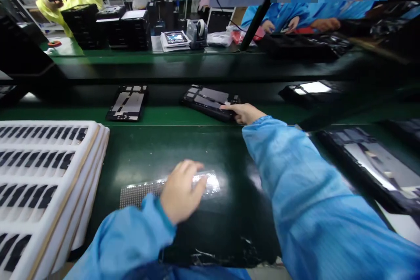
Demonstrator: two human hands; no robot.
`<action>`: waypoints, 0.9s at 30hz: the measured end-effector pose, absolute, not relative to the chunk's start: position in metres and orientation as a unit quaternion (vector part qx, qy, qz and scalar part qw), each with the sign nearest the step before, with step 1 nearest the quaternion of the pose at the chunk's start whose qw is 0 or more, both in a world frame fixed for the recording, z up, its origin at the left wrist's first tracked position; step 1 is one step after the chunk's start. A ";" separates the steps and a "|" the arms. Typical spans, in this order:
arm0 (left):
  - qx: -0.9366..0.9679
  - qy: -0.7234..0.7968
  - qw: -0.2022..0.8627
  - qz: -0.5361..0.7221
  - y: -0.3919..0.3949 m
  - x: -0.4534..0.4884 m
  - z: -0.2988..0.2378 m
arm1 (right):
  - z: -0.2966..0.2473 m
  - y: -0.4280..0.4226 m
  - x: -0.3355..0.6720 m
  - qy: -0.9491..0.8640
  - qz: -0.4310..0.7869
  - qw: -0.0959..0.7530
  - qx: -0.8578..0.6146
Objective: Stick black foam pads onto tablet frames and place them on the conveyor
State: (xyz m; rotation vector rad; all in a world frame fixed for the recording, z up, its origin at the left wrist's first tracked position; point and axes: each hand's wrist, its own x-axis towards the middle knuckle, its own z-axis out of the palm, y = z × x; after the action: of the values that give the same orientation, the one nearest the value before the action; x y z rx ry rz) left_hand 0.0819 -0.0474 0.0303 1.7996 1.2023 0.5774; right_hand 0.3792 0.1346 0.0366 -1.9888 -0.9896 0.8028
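Observation:
My right hand (245, 113) reaches forward and grips the near right end of a black tablet housing (210, 97), which shows grey panels inside and lies on the green line surface. Thumb and fingers close on its edge. Nearer to me, my left hand (183, 190) hovers over or rests on a clear sheet of small dark parts (141, 194); whether it touches cannot be made out. Its fingers are apart and nothing shows in them. A second tablet housing (127, 103) lies to the left of the gripped one.
Stacked white foam trays (78, 170) with rows of dark parts stand at left. More housings (370, 162) lie at right. Across the line are black stacks (127, 28), a tape dispenser (197, 34) and co-workers in blue and yellow sleeves. A slanted post (256, 28) rises behind.

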 end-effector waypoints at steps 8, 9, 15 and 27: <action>0.463 0.508 0.655 0.315 0.055 0.182 0.022 | 0.068 -0.115 0.317 -0.442 0.474 0.453 -0.613; 0.450 0.512 0.660 0.316 0.054 0.179 0.021 | 0.072 -0.145 0.320 -0.463 0.460 0.473 -0.592; 0.473 0.486 0.692 0.248 -0.008 0.089 0.018 | 0.087 -0.232 0.340 -0.284 0.316 0.558 -0.713; 0.735 0.488 0.445 0.152 -0.068 -0.008 0.042 | 0.057 -0.121 0.258 -0.570 0.441 0.469 -0.510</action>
State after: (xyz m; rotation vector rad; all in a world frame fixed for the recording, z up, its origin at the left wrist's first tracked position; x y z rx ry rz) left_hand -0.0080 -0.0683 0.0418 1.8215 1.2100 0.3775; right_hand 0.2581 -0.1213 0.0565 -1.2503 -1.3972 1.0820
